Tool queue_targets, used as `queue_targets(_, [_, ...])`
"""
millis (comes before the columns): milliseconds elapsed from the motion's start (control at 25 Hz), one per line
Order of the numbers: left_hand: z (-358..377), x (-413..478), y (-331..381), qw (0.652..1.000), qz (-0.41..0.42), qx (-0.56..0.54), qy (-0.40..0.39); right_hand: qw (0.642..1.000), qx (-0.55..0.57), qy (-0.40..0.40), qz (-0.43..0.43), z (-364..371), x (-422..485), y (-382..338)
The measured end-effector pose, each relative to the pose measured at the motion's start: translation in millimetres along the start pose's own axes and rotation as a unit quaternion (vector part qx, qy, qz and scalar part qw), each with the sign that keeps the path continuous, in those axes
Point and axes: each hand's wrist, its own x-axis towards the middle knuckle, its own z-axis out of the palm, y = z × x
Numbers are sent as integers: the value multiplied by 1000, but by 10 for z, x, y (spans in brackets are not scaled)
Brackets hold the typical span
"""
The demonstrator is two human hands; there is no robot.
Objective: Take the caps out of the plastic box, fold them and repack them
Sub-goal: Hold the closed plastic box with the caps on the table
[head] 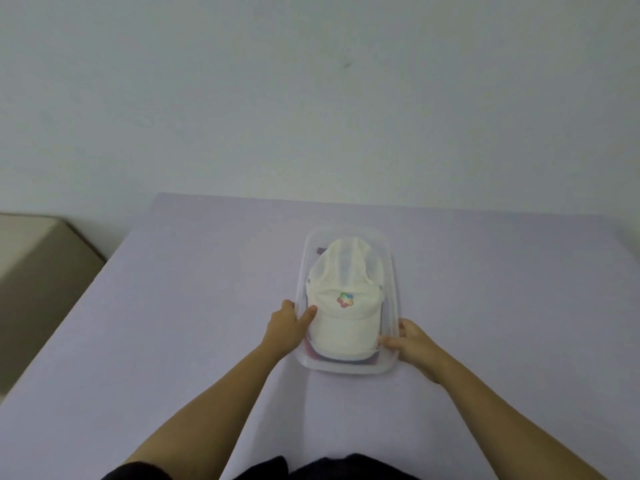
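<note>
A clear plastic box stands in the middle of the lilac table. A white cap with a small multicoloured logo lies on top inside it, brim toward me. Darker caps, pink and navy, peek out beneath its brim, and another dark edge shows at the far left corner. My left hand grips the box's left wall, thumb inside against the white cap. My right hand holds the near right corner, thumb over the rim touching the cap's brim.
The lilac table runs to a pale wall at the back. A beige piece of furniture stands lower, past the table's left edge. Dark clothing shows at the bottom of the view.
</note>
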Motion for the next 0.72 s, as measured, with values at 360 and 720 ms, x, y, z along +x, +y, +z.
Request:
queue_targets(360, [354, -206, 65, 999, -33, -29, -20, 998, 42, 37, -17, -160, -401, 269])
queue_targets(720, [553, -569, -109, 985, -132, -90, 61, 971, 121, 205, -21, 318, -448, 190])
